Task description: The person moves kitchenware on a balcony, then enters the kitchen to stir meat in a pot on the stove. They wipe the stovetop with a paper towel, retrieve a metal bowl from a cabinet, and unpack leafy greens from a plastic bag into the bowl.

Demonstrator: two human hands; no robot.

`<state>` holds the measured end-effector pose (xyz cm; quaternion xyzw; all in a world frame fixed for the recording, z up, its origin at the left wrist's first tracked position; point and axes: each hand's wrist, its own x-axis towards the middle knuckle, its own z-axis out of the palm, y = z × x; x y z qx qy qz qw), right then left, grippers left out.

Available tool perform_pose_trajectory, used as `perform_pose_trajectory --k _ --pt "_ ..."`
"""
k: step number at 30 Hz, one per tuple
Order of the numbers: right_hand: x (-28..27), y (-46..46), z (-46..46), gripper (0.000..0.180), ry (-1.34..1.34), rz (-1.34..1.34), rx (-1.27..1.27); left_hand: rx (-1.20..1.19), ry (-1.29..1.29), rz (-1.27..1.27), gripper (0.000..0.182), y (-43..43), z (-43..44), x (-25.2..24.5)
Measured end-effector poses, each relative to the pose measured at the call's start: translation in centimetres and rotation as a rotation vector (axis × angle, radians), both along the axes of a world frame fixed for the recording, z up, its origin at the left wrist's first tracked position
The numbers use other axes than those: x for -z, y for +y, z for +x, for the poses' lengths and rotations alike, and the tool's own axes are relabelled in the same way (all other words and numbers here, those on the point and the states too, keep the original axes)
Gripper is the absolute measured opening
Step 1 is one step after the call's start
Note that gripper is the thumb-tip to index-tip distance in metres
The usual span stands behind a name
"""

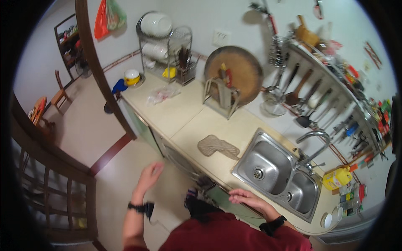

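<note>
My left hand (149,176) hangs in the air over the floor, left of the counter, its fingers loosely curled and nothing seen in it. Near the counter's front edge, below the sink, my right hand (247,198) is raised with nothing seen in it. A crumpled brown-grey cloth (216,146) lies on the cream counter (191,138). Right of the cloth is a double stainless steel sink (267,166) with a curved faucet (314,135). Behind the cloth, a large round wooden chopping board (245,72) stands upright in a metal rack (224,97).
A dish rack (169,40) with white bowls stands at the counter's far end, near a plastic bag (163,93) and a yellow bowl (132,78). Ladles and spatulas (304,120) hang on the wall. A yellow jug (336,178) and bottles stand right of the sink. A doorframe (103,75) rises at left.
</note>
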<state>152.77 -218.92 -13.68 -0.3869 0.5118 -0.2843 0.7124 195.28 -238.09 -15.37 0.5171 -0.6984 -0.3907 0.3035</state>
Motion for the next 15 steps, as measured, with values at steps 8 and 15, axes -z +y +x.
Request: perform_pose_trajectory --k 8,15 --pt "-0.8 -13.3 3.9 0.032 0.035 -0.196 0.338 0.196 0.185 -0.194 0.031 -25.5 -9.9 -9.0" --pt "-2.1 -14.0 8.9 0.031 0.264 -0.135 0.757 0.128 0.506 0.135 0.046 -49.4 -14.0 -10.0"
